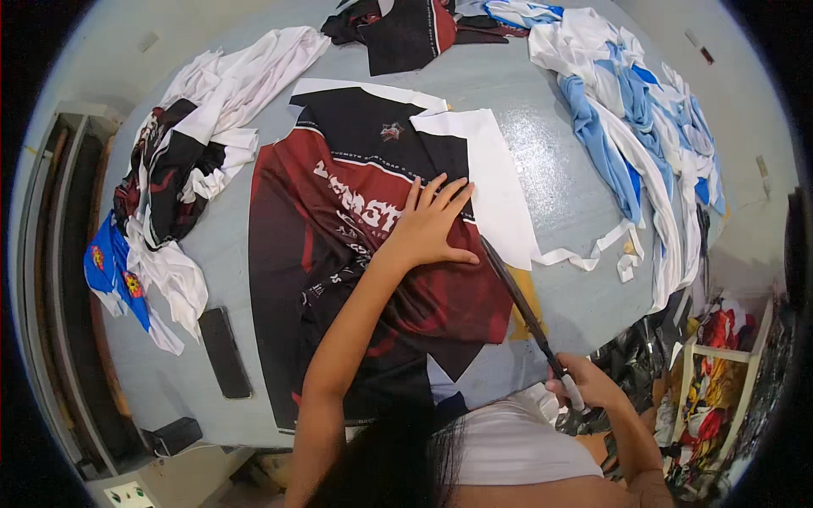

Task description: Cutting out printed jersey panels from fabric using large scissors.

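A printed piece of fabric (381, 288) in black and dark red, with white lettering, lies spread over the table in front of me. My left hand (430, 224) rests flat on its right part, fingers spread, pressing the cloth. In my right hand (589, 381), near the table's front edge, is a pair of long dark scissors (529, 313), gripped by the handles. Their blades point away and to the left, along the fabric's right edge beside white cloth (500, 182). Whether the blade tips are inside the cloth I cannot tell.
White and dark red fabric (174, 182) is heaped at the left, more dark cloth (402, 38) at the far edge. Light blue and white pieces (635, 118) hang over the table's right side. A black phone (225, 353) lies at front left, near a small black box (175, 435).
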A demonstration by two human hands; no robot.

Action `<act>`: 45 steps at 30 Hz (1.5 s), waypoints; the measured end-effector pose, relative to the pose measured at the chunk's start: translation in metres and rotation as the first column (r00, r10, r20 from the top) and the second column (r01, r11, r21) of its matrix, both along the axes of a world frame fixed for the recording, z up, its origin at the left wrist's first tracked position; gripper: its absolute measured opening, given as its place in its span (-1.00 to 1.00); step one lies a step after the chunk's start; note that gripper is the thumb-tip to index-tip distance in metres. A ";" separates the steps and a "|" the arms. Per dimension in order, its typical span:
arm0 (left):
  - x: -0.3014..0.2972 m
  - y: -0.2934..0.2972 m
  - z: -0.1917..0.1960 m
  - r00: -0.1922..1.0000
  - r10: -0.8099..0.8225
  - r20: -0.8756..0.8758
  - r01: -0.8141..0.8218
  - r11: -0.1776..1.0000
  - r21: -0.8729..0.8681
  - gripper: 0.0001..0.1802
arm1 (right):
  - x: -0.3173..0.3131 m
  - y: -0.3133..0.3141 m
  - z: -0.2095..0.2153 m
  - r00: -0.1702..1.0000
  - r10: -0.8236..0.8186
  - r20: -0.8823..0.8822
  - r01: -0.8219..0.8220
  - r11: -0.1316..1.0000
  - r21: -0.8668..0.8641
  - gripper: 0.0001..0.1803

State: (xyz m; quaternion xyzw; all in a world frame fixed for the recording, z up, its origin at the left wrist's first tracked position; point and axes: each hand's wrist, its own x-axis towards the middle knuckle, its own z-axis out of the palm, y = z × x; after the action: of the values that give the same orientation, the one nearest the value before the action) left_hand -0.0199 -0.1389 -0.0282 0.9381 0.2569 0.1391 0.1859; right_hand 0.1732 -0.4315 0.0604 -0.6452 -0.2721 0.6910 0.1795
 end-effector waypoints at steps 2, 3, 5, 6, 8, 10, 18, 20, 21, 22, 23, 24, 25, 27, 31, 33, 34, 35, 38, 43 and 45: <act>-0.001 0.004 0.001 1.000 0.006 0.026 -0.004 0.998 -0.067 -0.08 | -0.007 0.008 -0.001 1.000 0.003 0.000 -0.003 1.000 0.014 -0.61; -0.001 0.006 0.001 0.999 0.001 0.040 0.005 0.990 -0.139 -0.15 | -0.012 0.011 -0.002 1.000 0.008 0.030 -0.007 1.000 -0.031 -0.60; -0.001 0.010 0.003 1.000 0.017 0.024 -0.014 0.990 -0.139 -0.20 | -0.020 0.018 -0.005 0.998 0.043 0.041 -0.045 0.998 0.037 -0.57; -0.002 0.011 0.003 0.999 0.027 0.018 -0.024 0.990 -0.141 -0.25 | -0.024 0.021 -0.005 0.994 0.078 0.075 -0.083 0.995 0.059 -0.54; -0.003 0.011 0.002 0.999 0.040 0.028 -0.036 0.991 -0.131 -0.23 | -0.031 0.027 -0.008 0.989 0.078 0.126 -0.087 0.994 0.067 -0.51; -0.005 0.011 0.000 0.998 0.056 0.038 -0.051 0.991 -0.122 -0.21 | -0.038 0.031 -0.010 0.981 0.079 0.178 -0.094 0.993 0.075 -0.48; -0.006 0.011 -0.006 0.995 0.071 0.063 -0.070 0.997 -0.012 -0.14 | -0.053 0.033 -0.013 0.873 0.149 0.465 -0.204 0.976 0.070 -0.39; -0.005 0.010 -0.007 0.994 0.073 0.079 -0.074 0.997 0.003 -0.14 | -0.055 0.032 -0.010 0.887 0.129 0.443 -0.200 0.973 0.118 -0.39; -0.005 0.010 -0.008 0.994 0.074 0.077 -0.075 0.997 0.014 -0.14 | -0.056 0.032 -0.008 0.882 0.136 0.451 -0.196 0.977 0.088 -0.38; -0.005 0.010 -0.009 0.995 0.074 0.073 -0.076 0.997 0.025 -0.15 | -0.057 0.033 -0.007 0.887 0.127 0.443 -0.196 0.974 0.114 -0.38; -0.004 0.010 -0.009 0.994 0.074 0.075 -0.076 0.997 0.023 -0.15 | -0.058 0.033 -0.006 0.893 0.107 0.438 -0.176 0.977 0.120 -0.39; -0.004 0.010 -0.009 0.994 0.071 0.079 -0.073 0.997 0.028 -0.14 | -0.059 0.034 -0.006 0.897 0.088 0.432 -0.158 0.979 0.128 -0.41; -0.005 0.011 -0.009 0.994 0.069 0.082 -0.072 0.997 0.033 -0.14 | -0.061 0.034 -0.006 0.897 0.090 0.433 -0.160 0.979 0.127 -0.41; -0.004 0.010 -0.009 0.994 0.073 0.080 -0.075 0.997 0.023 -0.14 | -0.064 0.034 -0.009 0.897 0.072 0.436 -0.128 0.987 0.100 -0.42; -0.004 0.010 -0.009 0.995 0.070 0.076 -0.071 0.997 0.013 -0.13 | -0.064 0.030 -0.017 0.873 0.112 0.474 -0.177 0.980 0.094 -0.45; -0.005 0.010 -0.009 0.995 0.076 0.072 -0.077 0.997 0.016 -0.13 | -0.065 0.027 -0.021 0.845 0.121 0.522 -0.185 0.980 0.072 -0.46; -0.005 0.010 -0.009 0.995 0.076 0.067 -0.077 0.997 0.013 -0.13 | -0.065 0.026 -0.022 0.858 0.104 0.503 -0.186 0.976 0.115 -0.46; -0.005 0.010 -0.009 0.995 0.076 0.067 -0.077 0.997 0.012 -0.13 | -0.066 0.024 -0.023 0.870 0.089 0.485 -0.160 0.981 0.107 -0.46; -0.004 0.011 -0.009 0.994 0.080 0.070 -0.082 0.996 0.020 -0.14 | -0.069 0.024 -0.024 0.877 0.076 0.474 -0.148 0.982 0.118 -0.45; -0.003 0.010 -0.010 0.994 0.097 0.055 -0.098 0.995 0.018 -0.02 | -0.072 0.032 -0.015 0.905 0.048 0.423 -0.116 0.984 0.138 -0.42; -0.002 0.011 -0.010 0.993 0.103 0.050 -0.105 0.994 0.035 0.01 | -0.074 0.038 -0.011 0.908 0.035 0.417 -0.135 0.968 0.214 -0.48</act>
State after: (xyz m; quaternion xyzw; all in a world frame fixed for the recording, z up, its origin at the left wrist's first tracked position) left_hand -0.0223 -0.1283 -0.0384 0.9232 0.2983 0.1757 0.1669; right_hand 0.0995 -0.3932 0.0495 -0.7369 -0.4124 0.5099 0.1639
